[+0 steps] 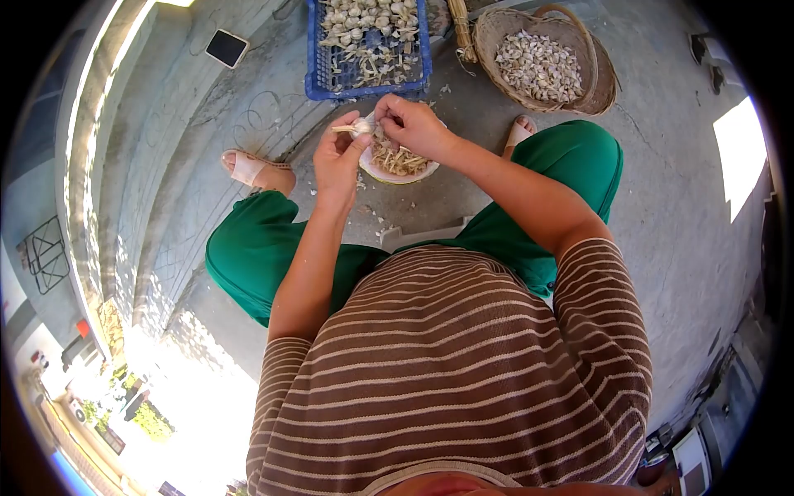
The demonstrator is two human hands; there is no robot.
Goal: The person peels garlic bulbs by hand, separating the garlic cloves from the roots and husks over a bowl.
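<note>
Person sits w/ knees apart over concrete floor (pixel 662 207), both hands up above the far-left part of the rim of a white bowl (pixel 371 172). L hand (pixel 337 153) has a garlic bulb (pixel 362 126) clamped btwn thumb & fingertips; its pale stem sticks out left, across the fingers. R hand (pixel 411 128) is curled just beside bulb's right side, fingertips drawn in; can't tell if they're pinching anything. Bowl holds a heap of dry stem bits (pixel 401 159), piled toward its near & right rim. Beyond bowl, blue crate (pixel 311 62): whole bulbs (pixel 364 18) at its far end, loose stems & skins (pixel 376 66) toward its near edge. Right of crate, wicker basket (pixel 490 54) w/ arched handle, full of separated cloves (pixel 538 68); tied straw bundle (pixel 461 31) lies btwn the two. Dark flat slab w/ pale border (pixel 227 49) is on floor, well apart from crate's left edge. Skin scraps (pixel 376 217) dot floor off bowl's near rim, nr L foot's sandal (pixel 246 168) too.
</note>
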